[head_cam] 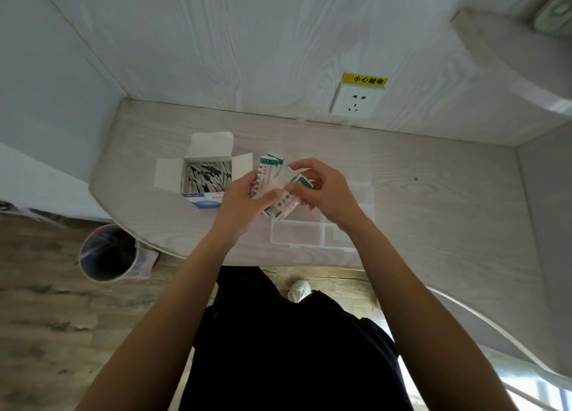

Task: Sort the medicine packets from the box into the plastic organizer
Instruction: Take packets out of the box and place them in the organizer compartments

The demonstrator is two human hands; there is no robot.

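An open white cardboard box (pixel 173 175) stands on the desk at the left, with several medicine packets (pixel 206 178) packed upright inside. Both of my hands hold a bunch of white packets with green and red print (pixel 271 170) above the desk, right of the box. My left hand (pixel 243 201) grips the bunch from below left. My right hand (pixel 325 191) pinches its right side. Under my hands lies the clear plastic organizer (pixel 297 234), its lid (pixel 322 141) open toward the wall; my hands hide part of its compartments.
A wall socket (pixel 355 102) with a yellow warning label sits behind the organizer. A lined waste bin (pixel 106 252) stands on the floor to the left, below the desk's curved front edge (pixel 148 243). A white shelf (pixel 507 57) juts out at the upper right.
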